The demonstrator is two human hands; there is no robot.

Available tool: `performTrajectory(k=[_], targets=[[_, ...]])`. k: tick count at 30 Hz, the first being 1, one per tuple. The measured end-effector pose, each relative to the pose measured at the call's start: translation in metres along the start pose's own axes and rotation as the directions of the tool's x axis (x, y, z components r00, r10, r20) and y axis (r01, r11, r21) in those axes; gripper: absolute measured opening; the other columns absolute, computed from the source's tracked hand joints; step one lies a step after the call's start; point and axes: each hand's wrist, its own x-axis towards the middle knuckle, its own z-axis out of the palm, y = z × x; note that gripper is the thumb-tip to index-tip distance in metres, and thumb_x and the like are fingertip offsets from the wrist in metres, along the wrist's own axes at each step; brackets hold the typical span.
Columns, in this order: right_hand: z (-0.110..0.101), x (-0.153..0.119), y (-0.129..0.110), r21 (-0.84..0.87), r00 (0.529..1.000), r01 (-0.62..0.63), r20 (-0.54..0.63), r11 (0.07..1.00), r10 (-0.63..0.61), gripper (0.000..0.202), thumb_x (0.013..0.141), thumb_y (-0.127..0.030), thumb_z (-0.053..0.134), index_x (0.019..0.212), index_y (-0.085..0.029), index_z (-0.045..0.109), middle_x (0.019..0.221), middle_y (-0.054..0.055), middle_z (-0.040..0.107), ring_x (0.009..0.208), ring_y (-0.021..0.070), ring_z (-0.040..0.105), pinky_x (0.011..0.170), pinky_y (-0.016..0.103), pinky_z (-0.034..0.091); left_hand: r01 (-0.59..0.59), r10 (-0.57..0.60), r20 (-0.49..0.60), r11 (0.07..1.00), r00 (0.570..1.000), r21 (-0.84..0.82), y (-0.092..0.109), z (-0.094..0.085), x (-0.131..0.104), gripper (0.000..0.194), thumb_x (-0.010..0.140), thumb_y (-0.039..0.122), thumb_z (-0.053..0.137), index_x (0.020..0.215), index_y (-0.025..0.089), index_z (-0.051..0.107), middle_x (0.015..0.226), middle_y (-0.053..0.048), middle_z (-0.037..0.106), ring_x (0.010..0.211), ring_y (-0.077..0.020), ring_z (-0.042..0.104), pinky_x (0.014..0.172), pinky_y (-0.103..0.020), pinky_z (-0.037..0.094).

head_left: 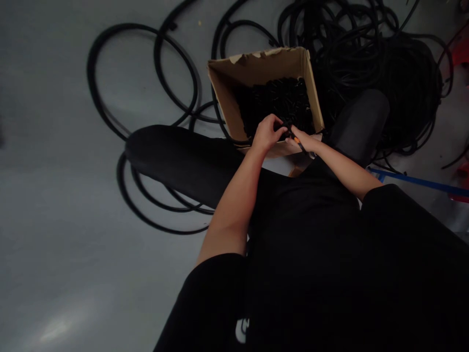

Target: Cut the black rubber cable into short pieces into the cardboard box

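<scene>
My left hand (269, 132) is over the near edge of an open cardboard box (225, 105), with its fingers curled into a pinch. What they hold is dark and too small to make out. Close beside it, my right hand (306, 140) is closed on a hand tool with orange and black handles (297, 141); its working end is hidden between the hands. Many short black pieces (278, 98) lie heaped inside the box. A black hose (219, 105) runs down the box's left side and along its near edge toward my left hand.
Loops of thick black hose (91, 73) lie on the grey floor (47, 195) at left. A large tangled pile of black hose (351, 34) is at the back right. My knees flank the box. A blue strip (428, 184) and red objects (462, 51) are at far right.
</scene>
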Motion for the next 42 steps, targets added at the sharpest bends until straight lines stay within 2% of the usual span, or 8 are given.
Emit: performTrajectory(k=[4,10,17,24,29,34,37,42], targets=[[0.001,-0.001,0.0,-0.007,1.0,0.008,0.006,1.0,-0.008,0.036,0.112,-0.041,0.083,0.109,-0.031,0.048,0.081,-0.008,0.049,0.077,0.0195,0.051,0.077,0.032,0.048,0.015,-0.015,0.006,0.999,1.0,0.033,-0.004,0.003,0.0,0.021,0.105,0.034,0.086,0.121,0.024,0.076,0.125,-0.014,0.081,0.129,-0.0378,0.076,0.125,-0.058,0.062],[0.002,0.001,-0.003,-0.012,1.0,-0.002,-0.015,1.0,0.002,0.035,0.107,-0.034,0.085,0.109,-0.031,0.05,0.084,-0.007,0.05,0.084,0.0216,0.057,0.084,0.033,0.053,-0.057,0.057,-0.034,0.998,0.998,0.006,-0.005,0.004,-0.002,0.031,0.106,0.037,0.088,0.133,0.025,0.079,0.119,-0.012,0.08,0.13,-0.038,0.077,0.129,-0.06,0.064],[0.001,0.001,-0.001,-0.006,1.0,-0.026,-0.003,1.0,0.026,0.041,0.109,-0.035,0.084,0.102,-0.031,0.044,0.082,-0.008,0.047,0.081,0.0191,0.049,0.081,0.032,0.045,-0.006,0.005,-0.063,1.0,0.998,-0.015,-0.002,0.005,-0.002,0.02,0.103,0.024,0.086,0.121,0.024,0.078,0.118,-0.012,0.079,0.135,-0.0409,0.076,0.132,-0.066,0.061],[-0.001,-0.003,-0.008,0.015,1.0,-0.028,0.001,1.0,0.028,0.048,0.108,-0.035,0.089,0.101,-0.032,0.041,0.081,-0.007,0.049,0.082,0.0195,0.052,0.079,0.032,0.043,-0.042,0.043,-0.02,0.999,0.999,0.029,-0.007,0.007,-0.001,0.02,0.102,0.023,0.084,0.121,0.024,0.079,0.119,-0.011,0.081,0.129,-0.0381,0.077,0.127,-0.061,0.064],[-0.005,-0.011,-0.017,0.025,1.0,-0.026,0.016,0.999,0.025,0.034,0.111,-0.033,0.083,0.104,-0.03,0.049,0.084,-0.006,0.058,0.081,0.0193,0.058,0.08,0.032,0.049,-0.037,0.037,-0.03,0.999,0.999,0.016,-0.013,0.005,0.001,0.025,0.106,0.031,0.085,0.13,0.025,0.08,0.123,-0.013,0.083,0.132,-0.039,0.077,0.126,-0.059,0.064],[-0.01,-0.013,-0.028,0.011,0.997,0.027,-0.066,1.0,-0.026,0.021,0.108,-0.032,0.078,0.1,-0.027,0.059,0.086,-0.002,0.066,0.084,0.0203,0.064,0.088,0.034,0.056,0.036,-0.034,-0.076,0.999,0.997,0.032,-0.016,0.003,0.002,0.03,0.109,0.037,0.085,0.135,0.024,0.079,0.129,-0.015,0.085,0.136,-0.0387,0.078,0.127,-0.056,0.062],[-0.011,-0.013,-0.032,0.003,0.995,0.012,-0.098,1.0,-0.012,0.025,0.105,-0.034,0.083,0.097,-0.027,0.061,0.083,-0.002,0.066,0.084,0.0202,0.062,0.088,0.034,0.056,0.066,-0.063,-0.066,0.997,0.996,0.036,-0.011,0.001,0.001,0.033,0.108,0.038,0.083,0.137,0.023,0.079,0.13,-0.015,0.085,0.134,-0.0383,0.08,0.125,-0.055,0.063],[-0.011,-0.017,-0.034,0.075,0.997,-0.024,-0.068,0.997,0.029,0.038,0.106,-0.049,0.087,0.096,-0.028,0.058,0.079,-0.003,0.063,0.077,0.019,0.061,0.078,0.031,0.055,0.02,-0.018,-0.034,0.999,0.999,0.048,-0.012,0.002,0.003,0.026,0.106,0.034,0.08,0.129,0.022,0.08,0.126,-0.014,0.087,0.127,-0.0355,0.08,0.119,-0.05,0.064]])
